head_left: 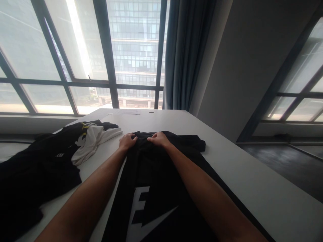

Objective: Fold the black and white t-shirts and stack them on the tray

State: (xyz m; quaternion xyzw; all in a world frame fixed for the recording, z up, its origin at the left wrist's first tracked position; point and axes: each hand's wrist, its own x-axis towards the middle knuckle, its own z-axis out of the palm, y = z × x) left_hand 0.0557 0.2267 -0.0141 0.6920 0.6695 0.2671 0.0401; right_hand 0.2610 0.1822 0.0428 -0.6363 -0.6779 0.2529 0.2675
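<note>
A black T-shirt (161, 171) lies stretched out on the white table, its far end away from me. Part of a white letter and a swoosh print show on its near half. At the far left edge my left hand (128, 141) pinches the cloth between thumb and fingers. My right hand (158, 138) grips the far edge a little to the right, its fingers curled. One sleeve (196, 143) sticks out to the right past that hand. On the left side no sleeve shows, and the edge runs straight toward me.
Left of the T-shirt lies a loose pile of black clothes (40, 168) with a white garment (88, 144) among them. Papers (126, 112) and a round dark hole (151, 112) are at the far end of the white table (227, 161). Windows and a dark curtain (184, 53) stand beyond.
</note>
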